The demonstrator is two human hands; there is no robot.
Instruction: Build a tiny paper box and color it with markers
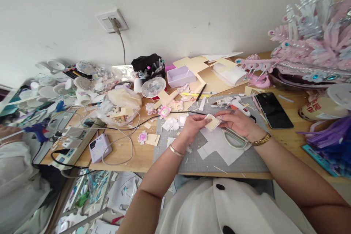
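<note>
Between my two hands is a small cream card piece with a scalloped white edge [212,122]. My left hand [194,126] pinches its left side, and the fingers of my right hand [235,120] close on its right side. Scissors with pale handles [235,139] lie under my right hand on the grey cutting mat [189,164]. White paper sheets [226,153] lie on the mat below the card. A white glue gun [242,108] rests just beyond my right hand. Small pink decorated pieces [164,111] lie to the left of my hands.
A black phone [275,110] and a lidded drink cup [323,106] stand right. A lilac box [181,76] and cream card sheets [197,64] lie behind. Cables and a power strip [74,146] run left. A person's hand with a blue glue gun [38,130] is at far left.
</note>
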